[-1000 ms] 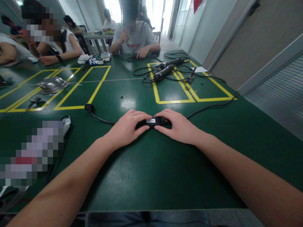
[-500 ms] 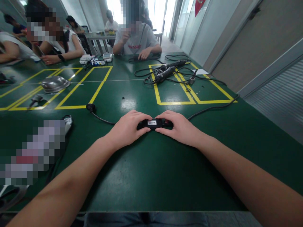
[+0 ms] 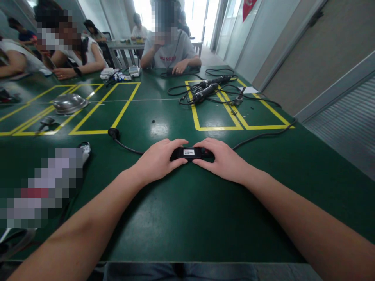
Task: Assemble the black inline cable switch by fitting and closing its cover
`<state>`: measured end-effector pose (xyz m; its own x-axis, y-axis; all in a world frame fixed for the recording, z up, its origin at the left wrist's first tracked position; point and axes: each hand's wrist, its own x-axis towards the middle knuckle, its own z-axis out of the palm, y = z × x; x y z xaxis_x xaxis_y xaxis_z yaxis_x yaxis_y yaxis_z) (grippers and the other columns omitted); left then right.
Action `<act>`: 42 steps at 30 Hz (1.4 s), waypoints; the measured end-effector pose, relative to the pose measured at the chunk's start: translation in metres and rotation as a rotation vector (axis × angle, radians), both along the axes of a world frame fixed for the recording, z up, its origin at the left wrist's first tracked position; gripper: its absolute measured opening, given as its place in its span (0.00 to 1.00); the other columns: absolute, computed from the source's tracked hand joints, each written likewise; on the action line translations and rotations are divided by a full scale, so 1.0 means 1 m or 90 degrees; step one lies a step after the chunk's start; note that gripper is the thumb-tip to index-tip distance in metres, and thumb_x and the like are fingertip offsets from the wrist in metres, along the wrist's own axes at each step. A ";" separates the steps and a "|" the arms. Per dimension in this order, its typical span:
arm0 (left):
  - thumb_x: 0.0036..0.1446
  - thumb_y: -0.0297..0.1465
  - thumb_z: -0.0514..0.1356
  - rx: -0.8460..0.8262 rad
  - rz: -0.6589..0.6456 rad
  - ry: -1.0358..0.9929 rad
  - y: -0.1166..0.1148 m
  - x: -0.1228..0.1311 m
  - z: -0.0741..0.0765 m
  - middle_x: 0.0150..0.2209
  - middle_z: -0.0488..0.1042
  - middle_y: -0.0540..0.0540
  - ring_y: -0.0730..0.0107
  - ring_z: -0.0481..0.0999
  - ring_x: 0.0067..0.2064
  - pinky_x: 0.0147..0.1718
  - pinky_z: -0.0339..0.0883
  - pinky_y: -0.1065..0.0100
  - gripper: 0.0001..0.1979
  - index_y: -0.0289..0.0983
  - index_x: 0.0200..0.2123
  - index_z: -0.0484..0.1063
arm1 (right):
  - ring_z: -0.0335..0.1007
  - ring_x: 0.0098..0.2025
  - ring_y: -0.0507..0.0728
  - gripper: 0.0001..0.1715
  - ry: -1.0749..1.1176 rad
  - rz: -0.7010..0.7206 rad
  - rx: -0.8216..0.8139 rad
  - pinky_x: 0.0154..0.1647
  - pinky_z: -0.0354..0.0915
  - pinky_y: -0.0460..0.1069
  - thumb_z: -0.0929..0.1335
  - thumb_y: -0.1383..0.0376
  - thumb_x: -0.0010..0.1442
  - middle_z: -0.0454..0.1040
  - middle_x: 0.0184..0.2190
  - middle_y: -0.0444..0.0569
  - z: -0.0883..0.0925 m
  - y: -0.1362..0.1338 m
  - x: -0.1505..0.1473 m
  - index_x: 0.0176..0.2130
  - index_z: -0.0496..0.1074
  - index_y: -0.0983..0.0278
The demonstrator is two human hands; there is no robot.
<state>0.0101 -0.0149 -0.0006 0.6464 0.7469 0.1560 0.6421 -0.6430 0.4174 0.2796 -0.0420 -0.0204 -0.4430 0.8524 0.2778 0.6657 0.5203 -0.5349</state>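
In the head view, a black box [image 3: 197,153] with a white label [image 3: 189,152] sits between the fingertips of the left hand [image 3: 156,162] and the right hand [image 3: 225,162], low over the green table [image 3: 187,218]. Its long axis runs sideways, from one curled palm toward the other, and the labelled face is turned upward. The right thumb and index finger hold it at its near and far edges; the left thumb meets the near edge, while the left index finger stands slightly clear of the far one. Whether the hidden left fingers grip it, I cannot tell. Left of the left fingers, a short cable [image 3: 127,148] leads to a black plug [image 3: 113,133]; beyond the right fingers, a longer cord [image 3: 258,135] runs off toward the table's right edge. Compared with half a second ago, the left index finger has lifted, so the gap between it and the thumb is wider, while the box keeps its sideways lie between both hands.
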 end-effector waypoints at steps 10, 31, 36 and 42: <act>0.73 0.38 0.71 0.022 -0.016 0.010 0.000 -0.001 0.003 0.54 0.88 0.40 0.50 0.85 0.55 0.61 0.79 0.51 0.21 0.39 0.65 0.82 | 0.82 0.51 0.66 0.14 -0.006 0.005 -0.002 0.58 0.76 0.61 0.77 0.57 0.73 0.85 0.50 0.55 0.003 -0.002 -0.001 0.55 0.83 0.60; 0.74 0.37 0.72 0.141 -0.069 0.084 -0.001 -0.001 0.004 0.54 0.90 0.38 0.47 0.87 0.54 0.58 0.80 0.50 0.22 0.36 0.66 0.81 | 0.83 0.53 0.69 0.18 -0.118 0.023 0.116 0.59 0.78 0.65 0.76 0.55 0.75 0.85 0.53 0.58 0.001 -0.002 0.000 0.59 0.81 0.61; 0.77 0.39 0.69 0.127 -0.059 0.080 -0.001 -0.001 0.003 0.53 0.89 0.38 0.50 0.87 0.52 0.56 0.81 0.51 0.21 0.35 0.66 0.81 | 0.83 0.53 0.69 0.17 -0.116 0.017 0.116 0.59 0.79 0.65 0.74 0.54 0.77 0.85 0.52 0.58 0.002 -0.003 0.000 0.58 0.81 0.61; 0.77 0.40 0.68 0.107 -0.045 0.077 -0.002 0.001 0.005 0.52 0.89 0.38 0.49 0.87 0.52 0.56 0.82 0.51 0.22 0.35 0.66 0.81 | 0.83 0.52 0.68 0.16 -0.100 0.016 0.103 0.58 0.79 0.64 0.74 0.55 0.77 0.85 0.51 0.57 0.002 -0.003 0.000 0.57 0.81 0.60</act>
<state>0.0111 -0.0171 0.0047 0.7177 0.6692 0.1926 0.6322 -0.7421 0.2228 0.2793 -0.0451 -0.0182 -0.5115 0.7909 0.3359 0.7203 0.6078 -0.3342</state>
